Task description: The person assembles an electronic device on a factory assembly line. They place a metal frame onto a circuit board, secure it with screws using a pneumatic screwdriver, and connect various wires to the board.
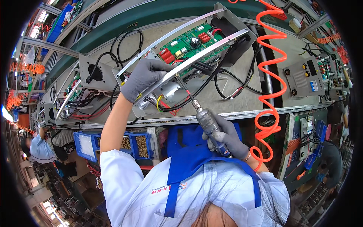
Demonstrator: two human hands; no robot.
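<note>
A metal equipment chassis stands tilted on the bench, its long silver rails framing a green circuit board with red and yellow parts. My left hand, in a grey glove, is closed around the near rail toward its left end. My gloved right hand wraps round a grey air screwdriver. Its long bit points up and left, with the tip at the near rail's side, just right of my left hand. Whether a screw sits at the tip is too small to tell. Yellow and dark wires hang below the rail.
An orange coiled air hose hangs right of the chassis. Black cables lie on the bench. Another chassis stands left, and a grey panel with knobs right. Blue bins of small fasteners sit below the bench edge. A person works far left.
</note>
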